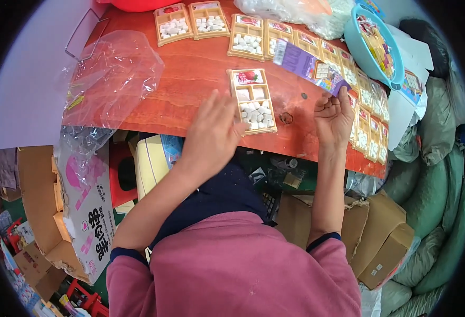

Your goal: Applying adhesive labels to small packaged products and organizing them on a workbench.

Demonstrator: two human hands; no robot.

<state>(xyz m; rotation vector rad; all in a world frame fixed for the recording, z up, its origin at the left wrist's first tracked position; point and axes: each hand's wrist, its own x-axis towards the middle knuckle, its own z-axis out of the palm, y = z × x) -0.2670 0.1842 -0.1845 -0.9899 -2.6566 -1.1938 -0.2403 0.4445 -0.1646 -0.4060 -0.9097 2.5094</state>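
Right hand [334, 120] holds purple card [312, 68]; print [297, 60] blurred.

Best lane I see: bare red tabletop [195, 63] between the clear plastic bag [121, 74] and the single tray [251, 86]. Left hand [211, 132] blocks its front end, thumb overlapping the tray's edge; can't tell contact. Second pocket, between that tray and the right hand [334, 117], is open at the front; the held purple card [312, 67] cuts across its back. Tray row [245, 56] bars back and right, blue basin [364, 61] beyond.
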